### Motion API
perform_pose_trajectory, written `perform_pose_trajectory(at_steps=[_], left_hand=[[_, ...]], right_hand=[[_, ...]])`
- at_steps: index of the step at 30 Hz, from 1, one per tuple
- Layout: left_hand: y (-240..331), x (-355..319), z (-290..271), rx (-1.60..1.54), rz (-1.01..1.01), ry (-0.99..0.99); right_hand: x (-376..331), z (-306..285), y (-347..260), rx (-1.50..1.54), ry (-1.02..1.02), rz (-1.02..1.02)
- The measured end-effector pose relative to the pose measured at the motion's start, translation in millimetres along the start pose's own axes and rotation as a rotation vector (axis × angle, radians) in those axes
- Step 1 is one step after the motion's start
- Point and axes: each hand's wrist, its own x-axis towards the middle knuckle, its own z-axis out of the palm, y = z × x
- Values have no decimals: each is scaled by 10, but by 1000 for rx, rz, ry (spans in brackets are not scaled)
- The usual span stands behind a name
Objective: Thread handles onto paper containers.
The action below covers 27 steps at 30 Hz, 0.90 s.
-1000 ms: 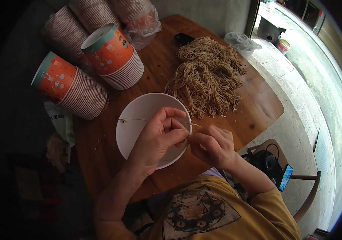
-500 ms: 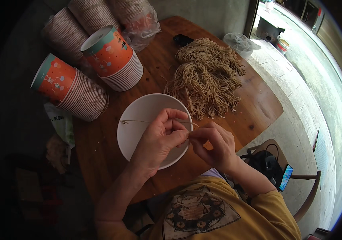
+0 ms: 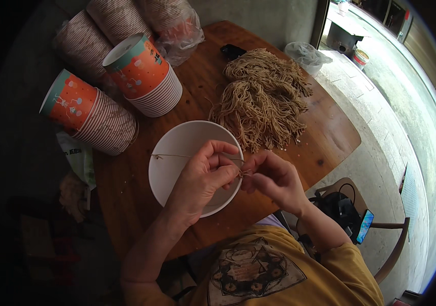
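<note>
- My left hand [image 3: 202, 176] pinches a thin tan string [image 3: 177, 156] over the white bowl [image 3: 174, 176] at frame centre; the string's free end trails left across the bowl.
- My right hand [image 3: 274, 181] has closed in from half a second ago; its fingertips now meet the left at a small knot.
- Judgement: the tie is being tightened.
- The string bundle [image 3: 261, 102] lies unmoved, upper centre.

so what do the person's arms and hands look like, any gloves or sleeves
No gloves: the left hand and the right hand are bare, with no rings, watch or bands visible. Both forearms are uncovered. A mustard-yellow short sleeve shows on the right upper arm, part of a T-shirt with a dark round print on the chest.
</note>
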Motion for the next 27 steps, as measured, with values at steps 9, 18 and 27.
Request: perform_pose_trajectory(at_steps=[9,18,27], left_hand=[[-5,0,2,-3,-5,1],[-12,-34,21,100,97,-1],[-35,-93,-2,261,28,-14]], right_hand=[[9,-3,54,154,37,100],[5,22,61,12,43,59],[-12,47,177,-27,69,-59]])
